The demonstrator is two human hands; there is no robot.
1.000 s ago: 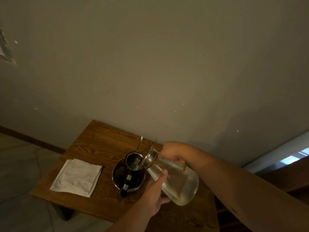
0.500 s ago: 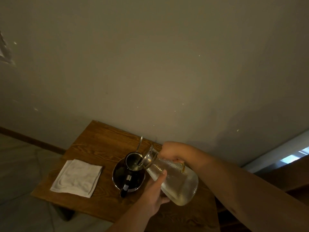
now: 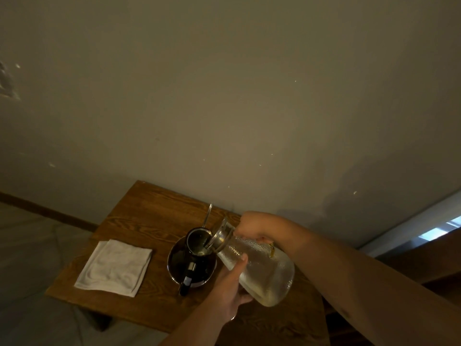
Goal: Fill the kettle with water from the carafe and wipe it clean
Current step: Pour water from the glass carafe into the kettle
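A dark kettle [image 3: 193, 264] with a black handle and a thin curved spout stands on the wooden table [image 3: 139, 216], its top uncovered. A textured glass carafe [image 3: 259, 270] with a metal collar is tilted left, its mouth over the kettle's top, with water in its lower part. My right hand [image 3: 254, 227] grips the carafe near its neck from behind. My left hand [image 3: 230, 293] holds the carafe's body from below and in front.
A folded white cloth [image 3: 113, 267] lies flat on the table to the left of the kettle. A plain wall rises right behind the table. The floor shows at left, and a dark wooden piece of furniture [image 3: 424, 255] stands at right.
The carafe has tipped slightly further toward the kettle and the water level in it looks a little lower. Both hands keep their hold.
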